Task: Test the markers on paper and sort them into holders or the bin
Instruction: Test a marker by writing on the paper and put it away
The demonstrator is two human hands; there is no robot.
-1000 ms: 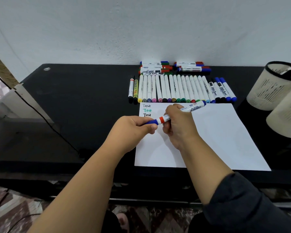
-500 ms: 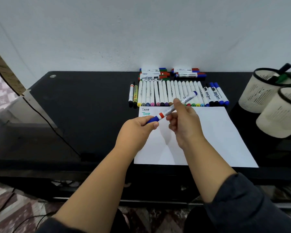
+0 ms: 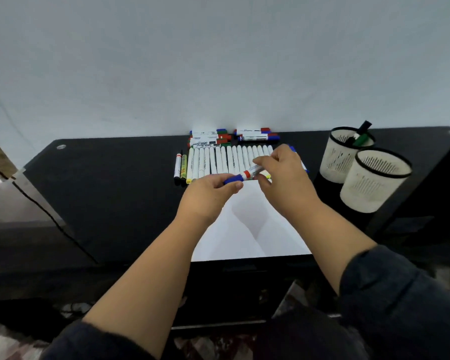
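Note:
Both hands hold one white marker with a blue cap and a red band, raised above the white paper. My left hand pinches the blue cap end. My right hand grips the white barrel and hides its far end. A row of several white markers lies side by side just beyond the paper. Two white mesh holders stand at the right: the far holder has markers in it, the near holder shows none.
A stack of markers and another stack of markers lie against the wall behind the row. Two slimmer pens lie left of the row. The black table ends at a glass panel on the left.
The camera has tilted up, showing more wall. Both hands lifted the marker farther from me, over the row's near end. The written test lines are now hidden behind my hands.

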